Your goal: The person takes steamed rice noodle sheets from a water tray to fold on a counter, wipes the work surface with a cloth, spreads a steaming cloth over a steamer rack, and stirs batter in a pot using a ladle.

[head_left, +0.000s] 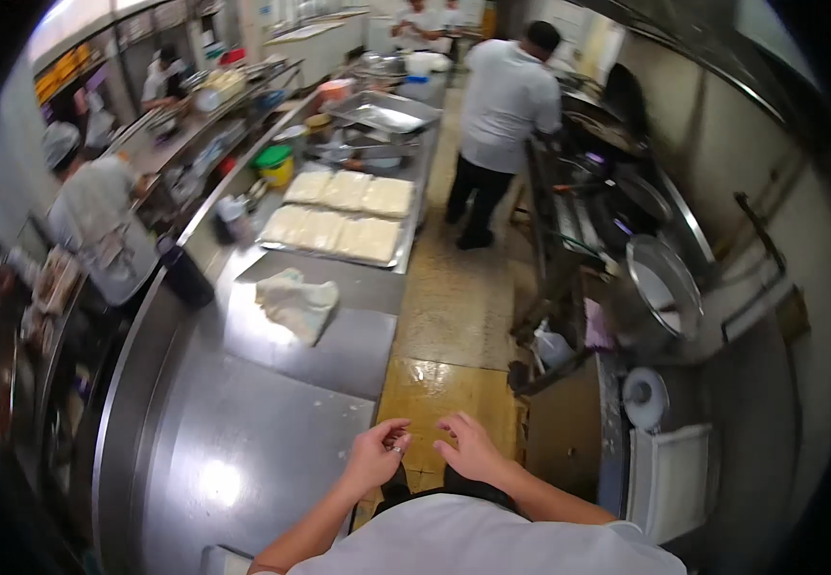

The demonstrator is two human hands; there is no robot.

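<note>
My left hand (379, 454) hovers in front of my waist, beside the edge of the steel counter (262, 431). Its fingers are loosely curved and apart, with nothing in them, and a ring shows on one. Facing it across a small gap is my right hand (471, 447), also empty, fingers half bent and spread. Both hang above the yellowish floor (449, 393) and touch nothing. Farther up the counter lies a crumpled pale cloth (298, 303). Beyond it, a metal tray (401, 257) holds several pale, flat slabs (372, 240).
A dark bottle (185, 273) and a yellow tub with a green lid (275, 166) stand on the counter's left. Ahead in the aisle, a person in white (506, 105) faces the stove. Right of me are a large steel pot (662, 287) and a white bin (669, 484).
</note>
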